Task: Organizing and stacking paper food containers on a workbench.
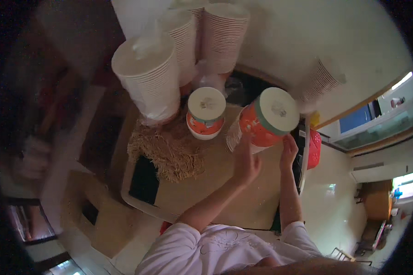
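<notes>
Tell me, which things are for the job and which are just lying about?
Seem part of the job:
orange round tub with green-rimmed white top, held by left hand and right hand
matching orange tub standing nearby
probably, tall white stacked containers in clear plastic

Seemingly just lying about:
tan stringy heap
red plastic container

From mid-view, you have a shaggy tan heap (pixel 167 156) at eight o'clock and, farther out, between seven and eight, a carton (pixel 110 229). Toward three sits a red basket (pixel 314 149), a blue panel (pixel 353 121) beyond it; toward four, brown furniture (pixel 377 199).
</notes>
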A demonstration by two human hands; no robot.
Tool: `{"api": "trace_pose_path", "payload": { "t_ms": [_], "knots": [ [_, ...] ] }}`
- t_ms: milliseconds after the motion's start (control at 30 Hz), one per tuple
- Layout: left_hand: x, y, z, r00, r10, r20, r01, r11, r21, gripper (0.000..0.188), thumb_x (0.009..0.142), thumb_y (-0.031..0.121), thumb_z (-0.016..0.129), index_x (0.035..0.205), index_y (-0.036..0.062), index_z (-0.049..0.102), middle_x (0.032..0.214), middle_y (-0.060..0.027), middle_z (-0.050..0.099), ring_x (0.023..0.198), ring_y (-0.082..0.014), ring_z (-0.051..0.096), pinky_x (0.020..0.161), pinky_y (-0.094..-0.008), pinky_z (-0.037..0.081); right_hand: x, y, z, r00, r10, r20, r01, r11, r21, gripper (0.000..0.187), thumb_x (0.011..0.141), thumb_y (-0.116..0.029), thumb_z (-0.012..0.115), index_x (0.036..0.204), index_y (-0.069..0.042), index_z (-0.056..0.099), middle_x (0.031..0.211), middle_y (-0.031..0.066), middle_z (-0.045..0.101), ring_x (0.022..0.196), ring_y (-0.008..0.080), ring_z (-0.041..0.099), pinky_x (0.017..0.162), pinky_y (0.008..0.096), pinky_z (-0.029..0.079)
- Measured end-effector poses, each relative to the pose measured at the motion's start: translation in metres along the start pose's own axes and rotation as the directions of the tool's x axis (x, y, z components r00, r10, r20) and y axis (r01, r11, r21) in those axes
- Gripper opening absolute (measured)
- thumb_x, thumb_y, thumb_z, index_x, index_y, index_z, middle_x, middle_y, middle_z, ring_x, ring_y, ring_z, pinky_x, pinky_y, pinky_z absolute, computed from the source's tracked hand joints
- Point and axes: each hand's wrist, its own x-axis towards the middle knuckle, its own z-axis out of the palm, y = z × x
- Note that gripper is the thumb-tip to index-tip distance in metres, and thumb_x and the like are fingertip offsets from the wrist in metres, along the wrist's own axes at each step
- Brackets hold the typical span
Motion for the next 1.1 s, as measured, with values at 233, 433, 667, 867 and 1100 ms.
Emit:
{"api": "trace_pose_path", "payload": {
  "t_ms": [233, 433, 667, 867, 1100],
  "knots": [
    [0.011, -0.043, -0.028, 0.995, -0.095, -0.038, 0.098, 0.989, 0.110, 0.051, 0.072, 0.006, 0.055, 0.118, -0.0005, 0.034, 0.112, -0.0215, 0.043, 0.105, -0.0337, 0.042, 0.088, -0.0387, 0.032, -0.054, -0.010, -0.011, 0.998, -0.044, 0.046, 0.041, 0.997, 0.063, 0.014, 0.075, -0.002, 0.050, 0.087, 0.000, 0.057, 0.086, 0.0048, 0.054, 0.085, 0.0157, 0.050, 0.075, 0.0281, 0.040],
    [0.055, -0.029, -0.031, 0.981, -0.191, 0.017, 0.191, 0.981, 0.034, 0.032, 0.076, 0.007, 0.053, 0.106, -0.0022, 0.044, 0.099, -0.0161, 0.050, 0.089, -0.0247, 0.052, 0.076, -0.0332, 0.041, -0.078, 0.002, 0.000, 0.917, -0.235, 0.322, 0.379, 0.763, -0.523, 0.022, 0.071, -0.001, 0.051, 0.091, -0.005, 0.057, 0.086, 0.0094, 0.056, 0.082, 0.0243, 0.051, 0.070, 0.0320, 0.041],
    [0.048, -0.038, -0.034, 0.959, -0.282, 0.011, 0.282, 0.959, 0.032, 0.035, 0.073, 0.001, 0.053, 0.107, -0.0016, 0.044, 0.098, -0.0152, 0.051, 0.088, -0.0240, 0.053, 0.072, -0.0316, 0.043, -0.086, 0.020, -0.012, 0.957, -0.041, 0.286, 0.188, 0.840, -0.509, 0.026, 0.075, 0.000, 0.049, 0.100, -0.004, 0.054, 0.092, 0.0120, 0.055, 0.092, 0.0201, 0.051, 0.077, 0.0317, 0.042],
    [0.052, -0.017, -0.032, 0.997, -0.080, 0.020, 0.079, 0.997, 0.025, 0.043, 0.071, -0.001, 0.050, 0.114, -0.0004, 0.040, 0.102, -0.0193, 0.047, 0.100, -0.0316, 0.045, 0.081, -0.0385, 0.039, -0.024, -0.029, -0.013, 0.961, -0.273, -0.046, 0.236, 0.894, -0.380, 0.034, 0.074, 0.008, 0.042, 0.107, -0.001, 0.049, 0.102, 0.0107, 0.051, 0.096, 0.0199, 0.049, 0.082, 0.0279, 0.038],
    [0.053, -0.020, -0.039, 0.986, 0.102, 0.128, -0.136, 0.945, 0.297, 0.048, 0.071, 0.000, 0.050, 0.118, 0.0021, 0.038, 0.108, -0.0202, 0.046, 0.104, -0.0364, 0.041, 0.090, -0.0400, 0.033, -0.007, -0.069, 0.014, 0.935, -0.303, 0.186, 0.355, 0.808, -0.471, 0.041, 0.074, 0.006, 0.042, 0.114, -0.001, 0.043, 0.105, 0.0150, 0.049, 0.098, 0.0289, 0.048, 0.085, 0.0315, 0.037]
  ]
}}
